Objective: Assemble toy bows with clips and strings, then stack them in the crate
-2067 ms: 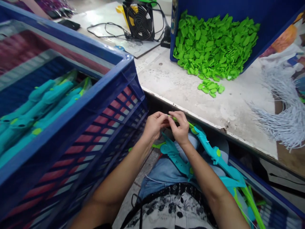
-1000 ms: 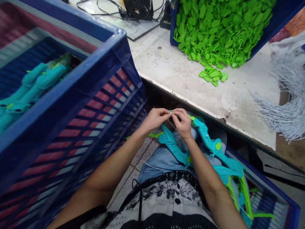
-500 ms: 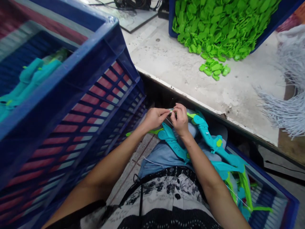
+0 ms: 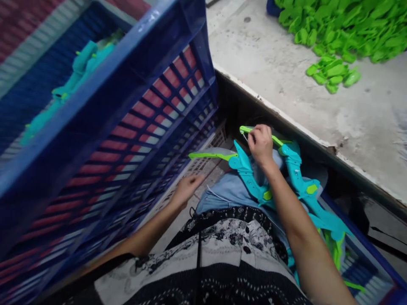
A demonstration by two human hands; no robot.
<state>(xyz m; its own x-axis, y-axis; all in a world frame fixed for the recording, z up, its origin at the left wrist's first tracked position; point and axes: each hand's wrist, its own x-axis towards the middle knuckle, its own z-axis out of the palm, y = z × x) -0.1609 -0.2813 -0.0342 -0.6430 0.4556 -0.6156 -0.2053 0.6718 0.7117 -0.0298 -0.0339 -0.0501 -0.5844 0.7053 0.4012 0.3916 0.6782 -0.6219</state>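
Observation:
Across my lap lies a teal plastic wing-shaped frame point(image 4: 248, 173) with thin lime-green ribs and clear film along them. My right hand point(image 4: 260, 144) is closed around a lime-green rib point(image 4: 277, 140) near its tip. A short white string point(image 4: 245, 136) hangs by that tip. Another lime-green rib point(image 4: 213, 156) points left from the frame, untouched. My left hand point(image 4: 187, 189) is apart from the frame, low beside my left thigh, its fingers stretched forward with nothing visible in them. Close to its fingertips, a white string point(image 4: 221, 196) lies over my jeans.
A tall blue slatted crate point(image 4: 127, 123) stands at my left with teal parts point(image 4: 71, 82) inside. Ahead is a worn white table point(image 4: 254, 51) bearing a heap of green plastic pieces point(image 4: 349, 31). A lower blue crate point(image 4: 375, 262) sits at my right.
My left hand has let go of the rib tip and moved down and left. My right hand still grips the rib. The view has shifted left, so things appear farther right.

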